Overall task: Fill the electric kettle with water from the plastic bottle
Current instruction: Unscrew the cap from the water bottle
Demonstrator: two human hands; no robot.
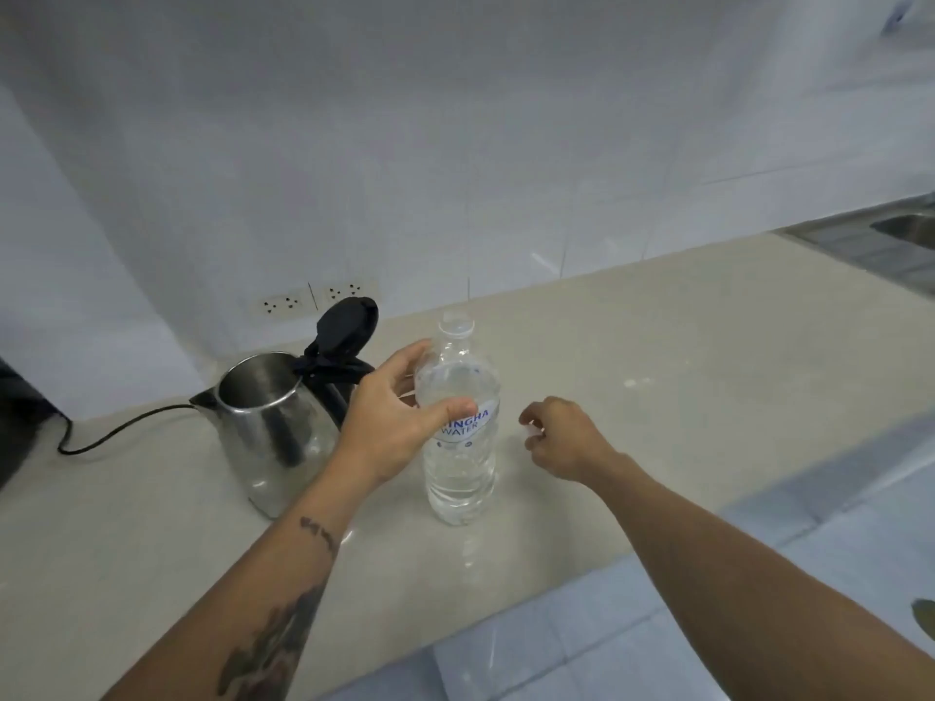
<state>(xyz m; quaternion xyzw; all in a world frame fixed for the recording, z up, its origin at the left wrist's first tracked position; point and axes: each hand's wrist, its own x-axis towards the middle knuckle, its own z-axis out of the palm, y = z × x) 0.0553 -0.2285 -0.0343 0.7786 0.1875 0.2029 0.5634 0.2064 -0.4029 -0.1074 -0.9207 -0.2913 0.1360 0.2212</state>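
A clear plastic water bottle (pixel 460 462) stands upright on the beige counter, its mouth uncapped. My left hand (pixel 392 422) is wrapped around the bottle's upper body near the label. To its left stands a steel electric kettle (pixel 273 422) with its black lid (pixel 349 326) flipped up and open. My right hand (pixel 561 437) hovers low over the counter to the right of the bottle, fingers curled around a small white bottle cap (pixel 532 431).
The kettle's black cord (pixel 116 427) runs left toward a dark object at the frame's edge. Wall sockets (pixel 313 298) sit behind the kettle. A steel sink (pixel 905 230) lies at the far right. The counter's front edge (pixel 556 584) runs diagonally above a tiled floor.
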